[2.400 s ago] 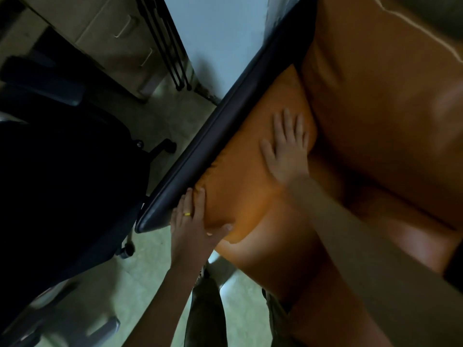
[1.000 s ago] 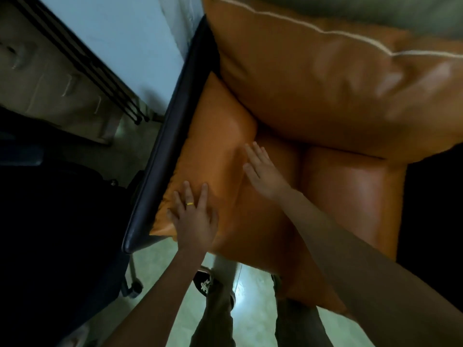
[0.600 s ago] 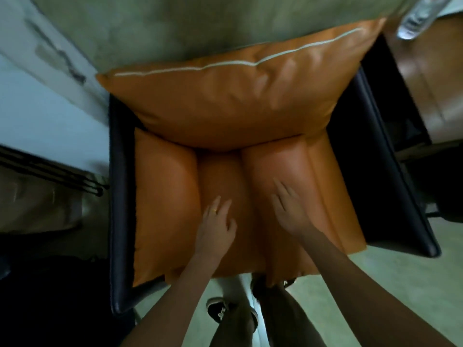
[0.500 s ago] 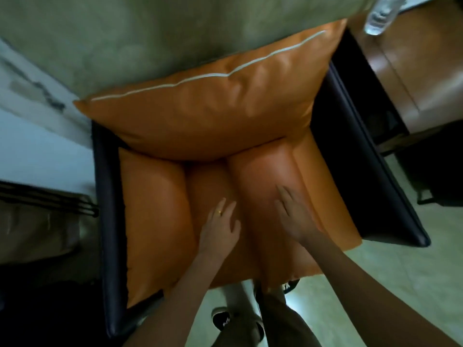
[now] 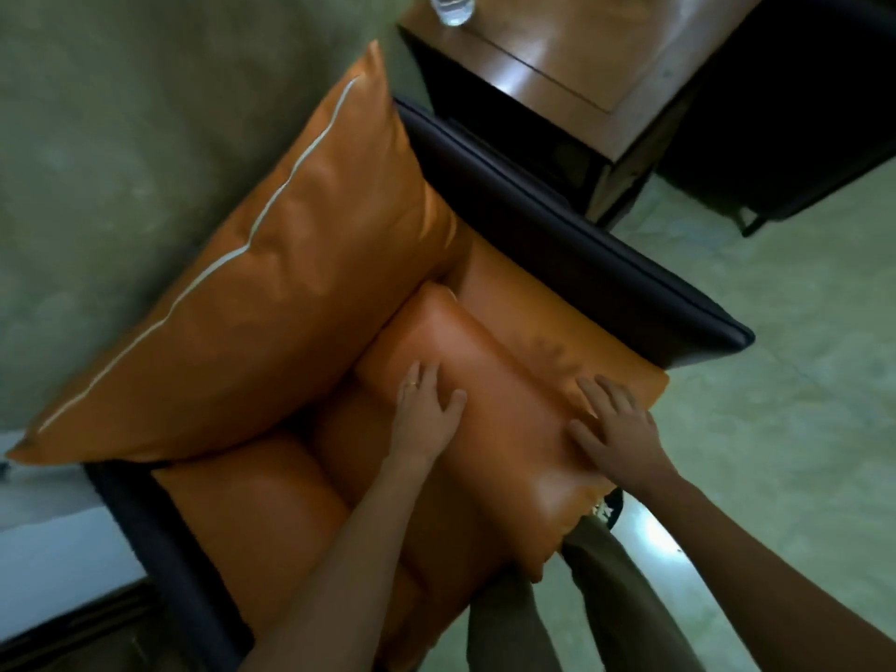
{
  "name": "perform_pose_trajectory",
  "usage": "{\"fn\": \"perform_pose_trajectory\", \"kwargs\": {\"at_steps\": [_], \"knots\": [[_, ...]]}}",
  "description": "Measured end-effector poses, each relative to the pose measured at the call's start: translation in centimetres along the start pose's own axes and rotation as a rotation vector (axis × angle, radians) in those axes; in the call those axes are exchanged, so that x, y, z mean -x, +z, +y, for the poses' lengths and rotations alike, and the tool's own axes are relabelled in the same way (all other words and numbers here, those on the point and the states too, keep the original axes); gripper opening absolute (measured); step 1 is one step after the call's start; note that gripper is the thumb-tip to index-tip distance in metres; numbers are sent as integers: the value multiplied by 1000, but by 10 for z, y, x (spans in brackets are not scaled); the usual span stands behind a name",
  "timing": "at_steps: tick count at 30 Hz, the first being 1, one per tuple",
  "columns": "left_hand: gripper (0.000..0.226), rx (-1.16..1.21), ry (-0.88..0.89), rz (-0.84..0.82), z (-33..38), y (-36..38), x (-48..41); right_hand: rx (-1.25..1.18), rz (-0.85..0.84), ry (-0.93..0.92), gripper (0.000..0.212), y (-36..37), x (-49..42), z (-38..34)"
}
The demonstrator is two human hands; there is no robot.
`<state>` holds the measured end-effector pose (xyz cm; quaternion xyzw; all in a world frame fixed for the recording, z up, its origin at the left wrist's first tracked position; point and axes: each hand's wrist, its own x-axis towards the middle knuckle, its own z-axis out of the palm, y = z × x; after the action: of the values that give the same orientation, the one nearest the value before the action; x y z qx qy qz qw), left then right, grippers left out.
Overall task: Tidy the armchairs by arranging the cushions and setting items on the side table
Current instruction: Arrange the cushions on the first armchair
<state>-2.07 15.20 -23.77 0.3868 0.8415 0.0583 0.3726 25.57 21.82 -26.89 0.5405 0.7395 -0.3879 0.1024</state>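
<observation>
Both flat on glossy orange seat cushion (image 5: pixel 509 419) (puffed into long rolls) in the black armchair (image 5: pixel 582 244): left hand (image 5: pixel 424 414) mid-roll, right hand (image 5: pixel 618 434) near its edge, fingers (image 5: pixel 599 388) spread. Matching back cushion (image 5: pixel 291 303), white piping, leans behind.

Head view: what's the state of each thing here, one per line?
Back cushion, propped upright.
Seat cushion, lying flat under both hands.
Left hand, open, flat on the seat cushion.
Right hand, open, fingers spread on the cushion.
Bottle, on the side table, mostly out of frame.
</observation>
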Motion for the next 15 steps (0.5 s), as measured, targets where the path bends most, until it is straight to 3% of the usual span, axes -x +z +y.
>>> {"fn": "perform_pose_trajectory", "kwargs": {"at_steps": [7, 11, 15], "knots": [[74, -192, 126, -60, -3, -8, -42, -288, 29, 265, 69, 31, 38, 11], [75, -240, 170, -78, -7, -18, -67, -492, 193, 363, 72, 50, 40, 3], [79, -299, 184, -81, -3, -29, -88, -482, 371, 413, 77, 69, 46, 1]]}}
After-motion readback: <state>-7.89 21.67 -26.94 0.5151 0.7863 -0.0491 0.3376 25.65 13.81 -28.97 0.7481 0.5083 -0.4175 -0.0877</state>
